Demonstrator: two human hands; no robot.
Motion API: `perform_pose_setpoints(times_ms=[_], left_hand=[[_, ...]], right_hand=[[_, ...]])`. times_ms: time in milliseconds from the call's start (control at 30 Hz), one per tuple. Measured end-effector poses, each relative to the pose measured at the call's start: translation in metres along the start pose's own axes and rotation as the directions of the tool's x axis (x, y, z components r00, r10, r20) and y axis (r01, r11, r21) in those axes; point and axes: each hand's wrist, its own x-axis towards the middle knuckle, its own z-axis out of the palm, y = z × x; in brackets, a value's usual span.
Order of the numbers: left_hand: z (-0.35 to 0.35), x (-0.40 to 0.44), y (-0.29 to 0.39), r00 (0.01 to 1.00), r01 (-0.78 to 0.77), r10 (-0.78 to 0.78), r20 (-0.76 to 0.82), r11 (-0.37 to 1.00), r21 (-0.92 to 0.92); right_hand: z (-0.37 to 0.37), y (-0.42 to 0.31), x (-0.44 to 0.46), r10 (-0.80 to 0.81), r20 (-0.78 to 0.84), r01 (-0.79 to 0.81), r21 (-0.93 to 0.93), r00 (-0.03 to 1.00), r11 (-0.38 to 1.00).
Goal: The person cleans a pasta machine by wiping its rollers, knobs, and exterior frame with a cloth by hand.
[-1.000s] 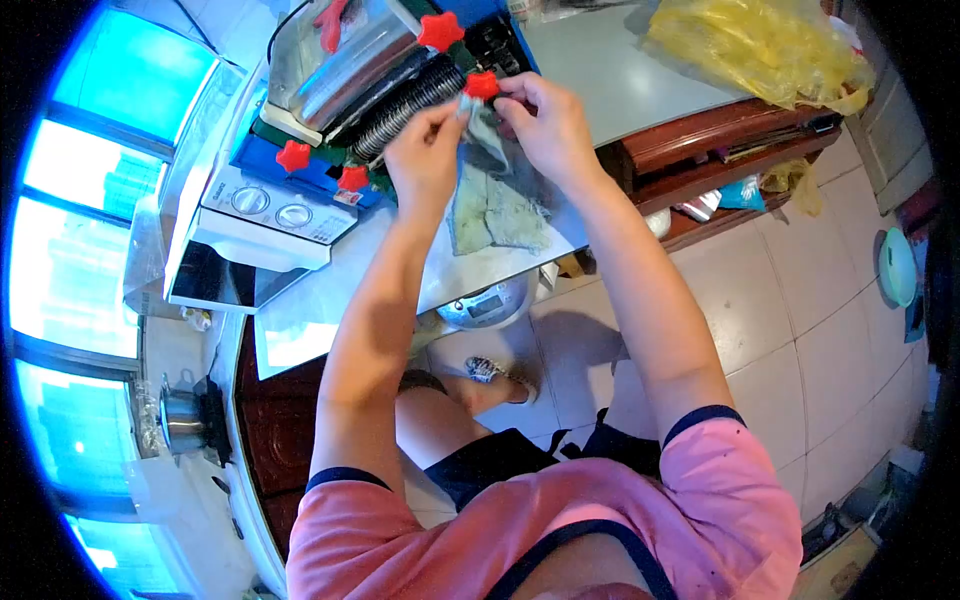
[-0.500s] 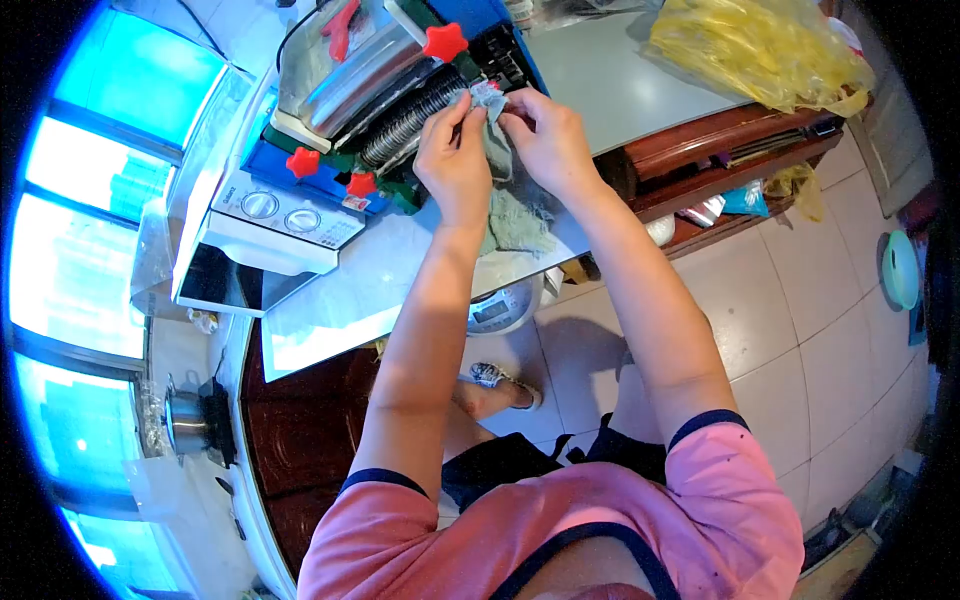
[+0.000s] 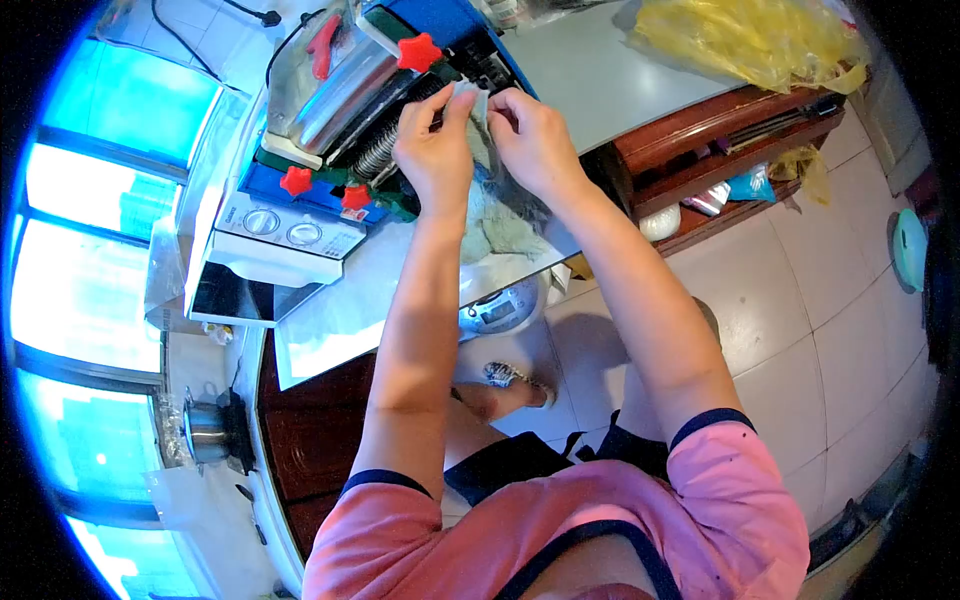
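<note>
My left hand (image 3: 437,150) is closed, thumb and fingertips pinching a thin, pale, crumpled cloth-like piece (image 3: 479,104). On its other side my right hand (image 3: 536,147) has its fingers pinched against the same piece. Both hands are over the front right end of a blue noodle machine (image 3: 368,140) with a dark ribbed roller and red star-shaped knobs. Below the hands, a pale greenish rag-like bundle (image 3: 503,226) lies on the light tabletop (image 3: 345,318). Whether it joins the held piece I cannot tell.
A white microwave (image 3: 283,236) lies left of the machine. Yellow plastic bags (image 3: 745,45) are at the upper right, above a reddish-brown shelf unit (image 3: 690,135). A rice cooker (image 3: 500,310) sits below the table edge. A metal pot (image 3: 207,432) is at far left.
Both hands have shifted slightly left in the view, and the machine and table have shifted with them as the camera moved. The pale piece stays between the fingertips, its shape changed.
</note>
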Motion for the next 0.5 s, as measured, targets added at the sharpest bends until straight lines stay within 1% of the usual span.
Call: perform_pose_setpoints(times_ms=[33, 100, 133, 167, 233, 267, 300, 333, 367, 400, 433, 467, 500], left_hand=[[-0.001, -0.006, -0.003, 1.0, 0.001, -0.001, 0.007, 1.0, 0.006], [0.001, -0.023, -0.015, 0.974, 0.223, -0.227, -0.011, 0.966, -0.133], [-0.002, -0.034, -0.016, 0.957, 0.27, -0.274, 0.09, 0.961, 0.052], [-0.004, -0.042, -0.022, 0.915, 0.361, -0.365, 0.174, 0.931, 0.058], [-0.006, -0.047, -0.024, 0.898, 0.43, -0.399, 0.187, 0.887, -0.171], [-0.008, -0.047, -0.022, 0.896, 0.431, -0.399, 0.195, 0.887, -0.165], [-0.011, -0.046, -0.02, 0.892, 0.434, -0.381, 0.244, 0.873, -0.222], [-0.014, -0.042, -0.012, 0.887, 0.438, -0.359, 0.291, 0.854, -0.281], [-0.021, -0.036, -0.001, 0.904, 0.366, -0.3, 0.305, 0.912, -0.187], [-0.024, -0.031, -0.004, 0.921, 0.352, -0.273, 0.278, 0.889, -0.294], [-0.027, -0.023, -0.005, 0.937, 0.33, -0.246, 0.247, 0.856, -0.398], [-0.03, -0.015, -0.006, 0.946, 0.302, -0.23, 0.228, 0.881, -0.364], [-0.029, -0.008, -0.006, 0.941, 0.316, -0.257, 0.219, 0.901, -0.298]], right_hand=[[0.0, 0.002, -0.001, 0.008, -0.002, -0.008, 0.005, 1.0, 1.0], [-0.002, 0.006, -0.001, 0.032, 0.083, -0.028, -0.048, 0.996, 0.998], [-0.007, 0.004, -0.002, 0.098, 0.193, -0.074, -0.129, 0.976, 0.989], [-0.007, 0.006, -0.004, 0.098, 0.191, -0.075, -0.128, 0.977, 0.989], [-0.01, 0.009, -0.005, 0.149, 0.381, -0.048, -0.262, 0.913, 0.964], [-0.009, 0.007, -0.005, 0.148, 0.385, -0.045, -0.263, 0.911, 0.964], [-0.009, 0.006, -0.006, 0.155, 0.385, -0.054, -0.259, 0.91, 0.964], [-0.008, 0.007, -0.003, 0.162, 0.393, -0.091, -0.192, 0.905, 0.977], [-0.01, 0.008, -0.001, 0.169, 0.399, -0.129, -0.126, 0.901, 0.984], [-0.013, 0.009, 0.001, 0.073, 0.303, -0.047, -0.093, 0.95, 0.995], [-0.014, 0.011, 0.003, 0.077, 0.295, -0.052, -0.092, 0.952, 0.994], [-0.014, 0.012, 0.006, 0.182, 0.154, -0.198, 0.092, 0.971, 0.976], [-0.013, 0.012, 0.007, 0.309, 0.034, -0.305, 0.292, 0.95, 0.906]])
